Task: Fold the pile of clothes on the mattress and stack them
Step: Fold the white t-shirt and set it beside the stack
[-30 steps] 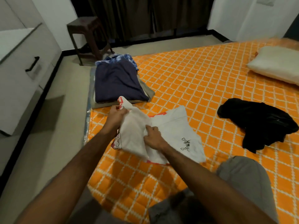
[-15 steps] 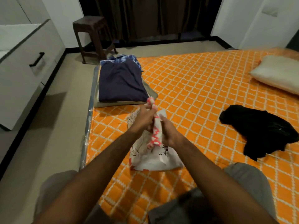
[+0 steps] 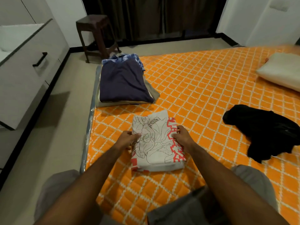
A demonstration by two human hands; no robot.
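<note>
Taking the folded white printed shirt [image 3: 155,143] as landmark: bare orange mattress [image 3: 203,88] lies open beyond it, a narrow strip separating it from the stack of folded clothes [image 3: 125,82] at the far left edge. To its right a wide stretch of mattress is open up to the crumpled black garment [image 3: 266,133]; far right beyond that lies a pillow [image 3: 282,70]. Left of the shirt the mattress edge drops to open floor [image 3: 53,127], bounded by a white cabinet [image 3: 24,75]. A stool [image 3: 95,33] stands past the stack.

Folded white printed shirt [image 3: 155,143], flat on orange mattress [image 3: 203,88]; folded stack [image 3: 124,82] behind; crumpled black garment [image 3: 266,133] right.
</note>
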